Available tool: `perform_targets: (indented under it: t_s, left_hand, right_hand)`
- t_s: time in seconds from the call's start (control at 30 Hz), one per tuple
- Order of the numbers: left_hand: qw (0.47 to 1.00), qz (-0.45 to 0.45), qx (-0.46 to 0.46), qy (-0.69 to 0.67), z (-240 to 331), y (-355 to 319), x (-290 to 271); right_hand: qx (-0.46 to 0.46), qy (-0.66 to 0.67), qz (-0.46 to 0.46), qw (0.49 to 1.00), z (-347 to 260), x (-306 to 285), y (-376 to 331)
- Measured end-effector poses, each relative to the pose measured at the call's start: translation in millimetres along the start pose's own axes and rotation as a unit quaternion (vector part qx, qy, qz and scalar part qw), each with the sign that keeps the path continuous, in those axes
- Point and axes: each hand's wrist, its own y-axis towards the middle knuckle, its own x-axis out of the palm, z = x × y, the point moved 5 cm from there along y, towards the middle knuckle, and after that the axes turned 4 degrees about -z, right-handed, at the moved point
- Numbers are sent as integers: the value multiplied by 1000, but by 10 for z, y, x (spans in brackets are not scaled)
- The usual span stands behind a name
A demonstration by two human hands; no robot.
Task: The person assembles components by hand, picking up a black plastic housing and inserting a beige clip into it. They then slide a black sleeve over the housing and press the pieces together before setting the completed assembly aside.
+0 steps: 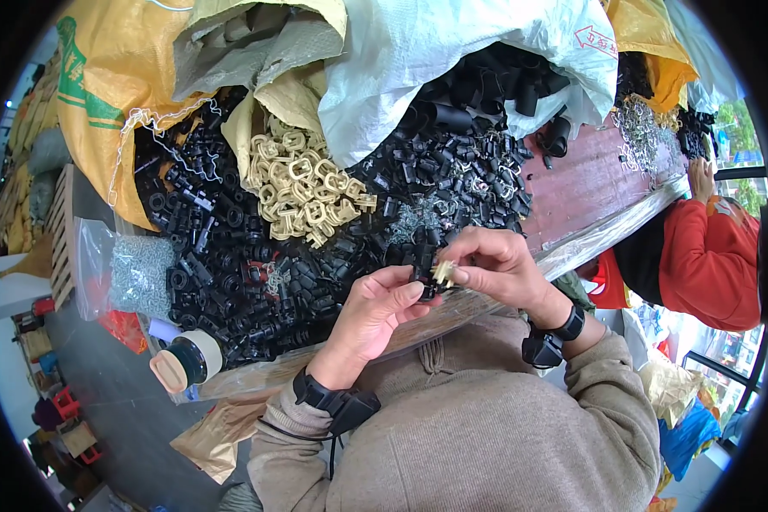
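Near the table's front edge, my left hand is closed around a dark plastic part, its thumb pressed along the side. My right hand pinches a small cream plastic piece between thumb and fingers, right up against the dark part. Whether the two pieces are joined cannot be made out. Just beyond my hands lie a patch of small silvery metal bits and heaps of small black plastic parts. Farther left is a pile of cream ring-shaped plastic pieces, spilling from a sack.
Large woven sacks, one yellow and one white, lie along the far side. A clear bag of metal screws and a lidded jar stand at the left edge. At the right, a person in a red sleeve works at the same table.
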Motion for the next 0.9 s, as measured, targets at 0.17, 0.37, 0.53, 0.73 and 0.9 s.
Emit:
perform_targets:
  t_s: [0.17, 0.37, 0.53, 0.73, 0.9]
  left_hand:
    - [1000, -8, -10, 2, -36, 0, -15]
    - [1000, -13, -14, -17, -72, 19, -38]
    - [999, -5, -10, -35, -83, 31, -22]
    - [1000, 14, -15, -20, -78, 46, -52]
    - [999, 30, -18, 7, 1, 48, -86]
  right_hand:
    - [-69, -134, -58, 987, -100, 79, 51]
    - [-67, -110, -54, 990, -63, 124, 40]
    - [-47, -113, 4, 992, 5, 146, -15]
    - [34, -10, 66, 997, 227, 117, -133]
    - [6, -182, 125, 975, 52, -257, -175]
